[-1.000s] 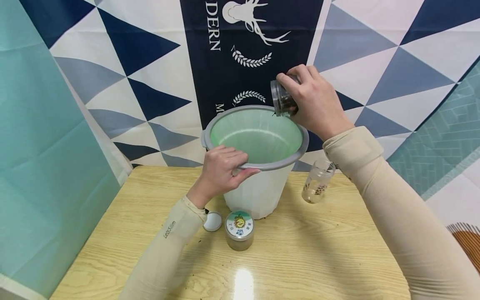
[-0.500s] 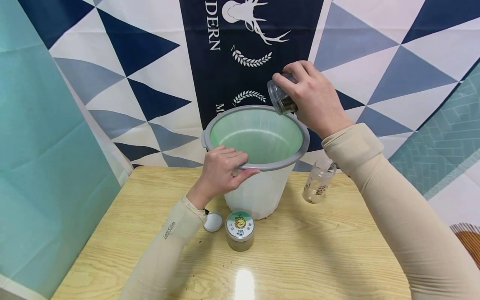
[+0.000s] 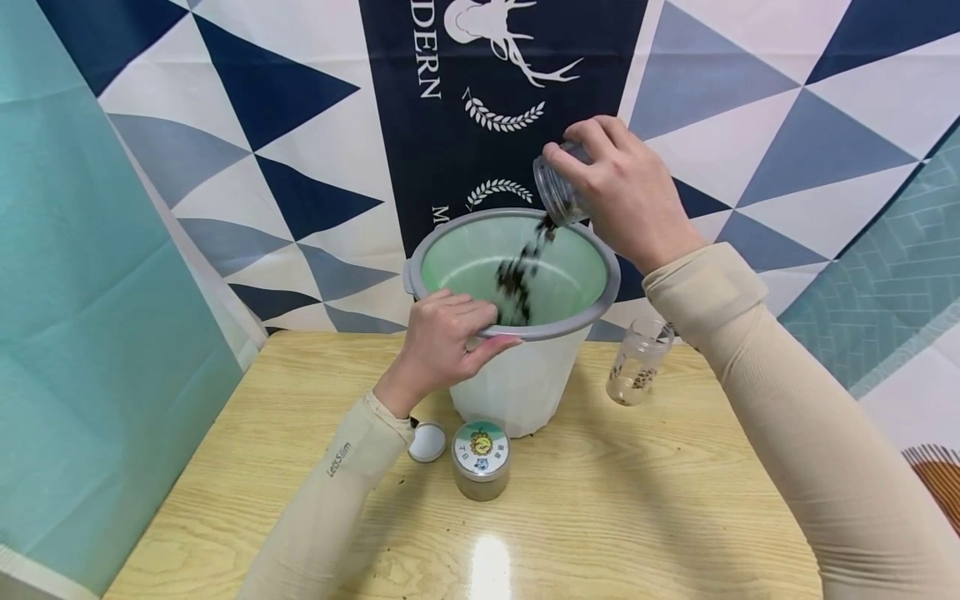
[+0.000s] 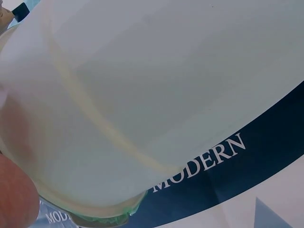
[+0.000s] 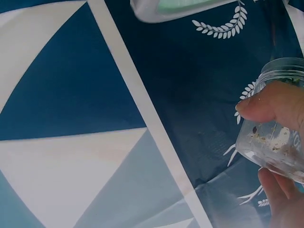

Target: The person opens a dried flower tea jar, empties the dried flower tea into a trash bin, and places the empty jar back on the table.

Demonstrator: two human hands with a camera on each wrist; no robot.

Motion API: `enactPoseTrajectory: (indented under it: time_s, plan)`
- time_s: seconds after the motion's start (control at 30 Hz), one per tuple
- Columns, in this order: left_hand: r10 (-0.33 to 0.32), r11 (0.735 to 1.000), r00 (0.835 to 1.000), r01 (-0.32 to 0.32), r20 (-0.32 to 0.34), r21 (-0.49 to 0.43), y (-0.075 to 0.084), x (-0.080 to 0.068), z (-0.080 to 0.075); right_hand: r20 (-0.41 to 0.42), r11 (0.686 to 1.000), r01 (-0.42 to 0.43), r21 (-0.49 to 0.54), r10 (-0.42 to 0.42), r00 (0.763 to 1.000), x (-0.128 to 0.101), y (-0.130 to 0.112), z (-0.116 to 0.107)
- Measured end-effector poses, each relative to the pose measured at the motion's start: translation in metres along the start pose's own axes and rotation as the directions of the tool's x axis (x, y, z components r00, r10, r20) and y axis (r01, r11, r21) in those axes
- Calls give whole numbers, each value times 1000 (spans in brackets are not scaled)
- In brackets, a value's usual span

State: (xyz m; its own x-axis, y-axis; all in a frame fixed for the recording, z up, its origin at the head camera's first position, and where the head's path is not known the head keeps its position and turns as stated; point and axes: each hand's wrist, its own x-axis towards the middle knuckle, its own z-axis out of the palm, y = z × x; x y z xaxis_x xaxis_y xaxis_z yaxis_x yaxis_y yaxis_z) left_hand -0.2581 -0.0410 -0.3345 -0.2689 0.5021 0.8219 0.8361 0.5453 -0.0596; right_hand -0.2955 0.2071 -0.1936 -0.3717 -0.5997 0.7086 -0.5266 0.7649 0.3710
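Observation:
My right hand grips a clear screw-neck jar, tipped mouth-down over the far right rim of a white bin. Dark loose bits fall from the jar's mouth into the bin's green-lined inside. In the right wrist view the jar shows only small crumbs on its wall, with the thumb and fingers round it. My left hand holds the bin's grey rim at the near left, fingers over the edge and thumb outside. The bin's white wall fills most of the left wrist view.
A lidded tin with a printed label stands in front of the bin, beside a small white lid. A clear patterned glass jar stands right of the bin. Tiny dark specks lie on the wooden table. A patterned cloth hangs behind.
The jar in my right hand has tipped further and moved slightly left. Its dark contents, inside a second ago, now fall into the bin. The left hand keeps its hold on the rim.

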Motion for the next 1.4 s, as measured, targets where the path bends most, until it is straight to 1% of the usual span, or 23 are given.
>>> enactPoseTrajectory:
  time_s: [0.23,0.5,0.63,0.83,1.03,1.1,1.23,1.4]
  plan:
    - [-11,1000,1000,11,19,-10,0,-1,-1,-1,1000,-2,19,2,1000,-2,-1,3]
    - [-17,1000,1000,17,22,-17,1,-1,-1,-10,1000,13,4,-13,1000,-2,-1,1]
    - [-16,1000,1000,16,23,-24,0,-1,0,-9,998,53,-43,-54,999,-4,-1,1]
    - [-19,1000,999,19,33,-13,-1,0,1,4,984,116,-139,-116,993,-5,0,1]
    - [-13,1000,1000,13,22,-4,-1,1,-1,-15,962,179,-207,-186,982,-3,2,1]
    - [-13,1000,1000,13,21,-3,-2,1,-1,-24,958,189,-214,-199,980,-2,3,1]
    - [-13,1000,1000,13,27,-4,-2,1,-1,-21,958,185,-220,-194,981,-2,3,1]
    - [-9,1000,999,9,32,-4,-1,0,0,-8,967,165,-194,-169,986,-6,3,2]
